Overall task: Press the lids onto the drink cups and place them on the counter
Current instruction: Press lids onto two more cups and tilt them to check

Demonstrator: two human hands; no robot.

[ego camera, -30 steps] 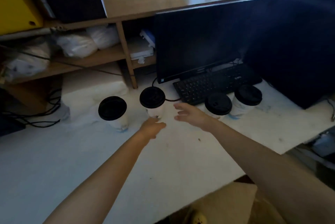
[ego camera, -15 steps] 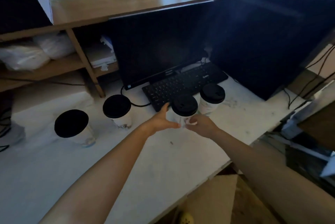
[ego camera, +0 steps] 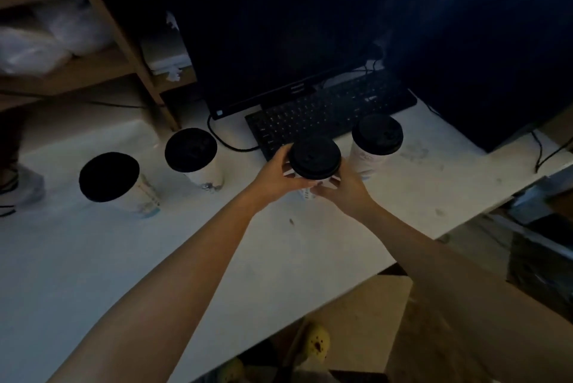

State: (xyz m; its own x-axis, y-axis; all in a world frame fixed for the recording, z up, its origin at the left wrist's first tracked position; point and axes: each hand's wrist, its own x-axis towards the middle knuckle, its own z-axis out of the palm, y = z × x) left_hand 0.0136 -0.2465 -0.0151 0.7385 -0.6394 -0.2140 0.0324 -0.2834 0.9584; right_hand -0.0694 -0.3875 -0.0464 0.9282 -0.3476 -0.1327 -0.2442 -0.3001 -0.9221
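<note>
Several white paper cups with black lids stand on the white counter (ego camera: pixel 186 258). Both my hands hold the third cup from the left (ego camera: pixel 314 157): my left hand (ego camera: pixel 276 174) grips its left side, my right hand (ego camera: pixel 344 187) grips its right side just under the lid. Whether its base touches the counter is hidden by my hands. To its right stands another lidded cup (ego camera: pixel 376 139). Two more lidded cups stand to the left, one (ego camera: pixel 193 154) near the shelf post and one (ego camera: pixel 111 181) farther left.
A black keyboard (ego camera: pixel 328 109) lies right behind the held cup, with a dark monitor (ego camera: pixel 273 26) above it and a big dark box (ego camera: pixel 490 41) at the right. Wooden shelves (ego camera: pixel 93 69) with white bags sit at the back left. Cables run along the counter's right edge.
My left hand let go of the second cup and moved right. Both hands came together round the third cup. The view has grown much darker.
</note>
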